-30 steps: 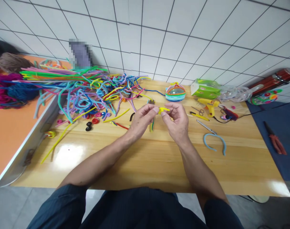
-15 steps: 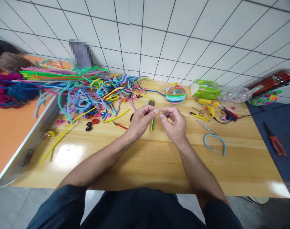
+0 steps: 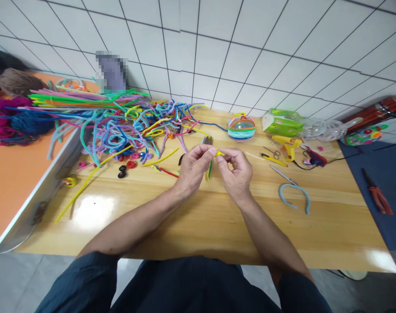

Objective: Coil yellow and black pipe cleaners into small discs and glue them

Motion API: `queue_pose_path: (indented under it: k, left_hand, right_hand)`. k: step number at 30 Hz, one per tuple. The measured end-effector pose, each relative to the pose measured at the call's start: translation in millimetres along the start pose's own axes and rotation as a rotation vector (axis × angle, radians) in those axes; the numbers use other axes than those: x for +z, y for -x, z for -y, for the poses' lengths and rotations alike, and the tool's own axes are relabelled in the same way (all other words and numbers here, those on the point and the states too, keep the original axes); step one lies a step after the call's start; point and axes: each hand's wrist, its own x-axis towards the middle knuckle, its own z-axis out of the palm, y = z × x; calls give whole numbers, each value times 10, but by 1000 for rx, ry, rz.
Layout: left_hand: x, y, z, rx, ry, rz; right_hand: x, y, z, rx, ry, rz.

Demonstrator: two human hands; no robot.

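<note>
Left hand: the left hand [image 3: 195, 168] has thumb and fingertips pinching a small yellow piece [image 3: 219, 152].
Right hand: the right hand [image 3: 235, 173] pinches the same piece from the other side.
Yellow piece: one, held between both hands, above the desk [image 3: 185, 226].
Just beyond the fingers: green and yellow strips [image 3: 211, 168] and a dark-tipped tool [image 3: 208, 141], partly hidden by the hands.
Striped ball: one multicoloured ball [image 3: 241, 129], near the wall, its middle see-through.
Green box: one green box [image 3: 282, 122]; its contents cannot be seen.
Clear plastic: rounded transparent forms [image 3: 325, 129] beside the box.
Right side tools: one yellow glue gun [image 3: 288, 146], one pair of scissors [image 3: 275, 153], one yellow cutter [image 3: 274, 159], one silver tool [image 3: 283, 174].
Blue curve: one bent blue stem [image 3: 295, 188].
Small parts, left: two black pieces [image 3: 122, 171], one red ring [image 3: 131, 164].
Stem heap: tangled coloured stems [image 3: 115, 137], too many to count, covering the desk's back left.
Orange surface: the orange surface [image 3: 15, 191] bears three yarn bundles [image 3: 20, 81].
Far right: one pair of red-handled pliers [image 3: 378, 196].
</note>
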Motion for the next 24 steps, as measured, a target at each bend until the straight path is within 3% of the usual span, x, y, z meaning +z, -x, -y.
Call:
queue_pose_path:
  k: [6,10,16,24]
  left_hand:
    - [75,61,-7,-73,74,-36]
    - [55,28,-53,-105,63,42]
    - [-53,-92,-167,-51,-171,168]
    - [-17,-70,-131,10,-181,71]
  right_hand:
    - [37,31,3,77,-29,-2]
    - [-30,-35,25,130,-92,-6]
    - [-135,-134,46,192,-101,67]
    - [-104,-101,53,173,-138,39]
